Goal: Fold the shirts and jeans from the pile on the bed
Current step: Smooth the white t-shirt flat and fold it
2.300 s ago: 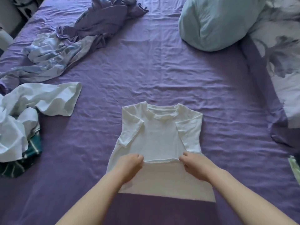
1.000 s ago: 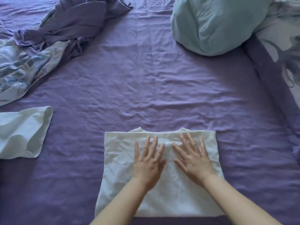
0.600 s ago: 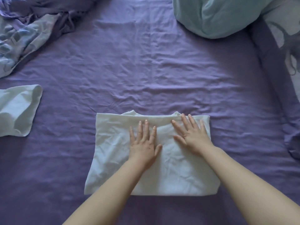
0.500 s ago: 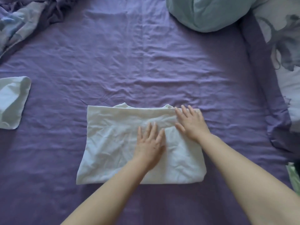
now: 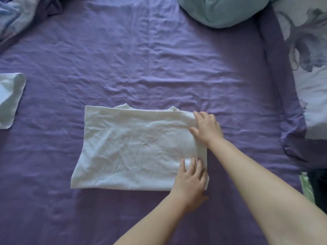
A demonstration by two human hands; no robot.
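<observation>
**Two hands on a folded shirt**

Both hands lie flat with fingers spread, holding nothing. The right hand (image 5: 206,129) rests on the far right corner of the shirt (image 5: 134,147). The left hand (image 5: 190,181) rests on the near right corner, and its arm crosses in from below. The shirt is white and folded into a wide block. It lies flat in the middle of the purple bed (image 5: 141,59), and bits of its collar peek out along the far edge. A pale blue pillow (image 5: 217,11) sits at the top, well apart from the shirt. Another white cloth (image 5: 9,99) lies at the left edge. Crumpled blue cloth (image 5: 16,16) fills the top left corner. A flower blanket (image 5: 309,50) runs down the right side.
</observation>
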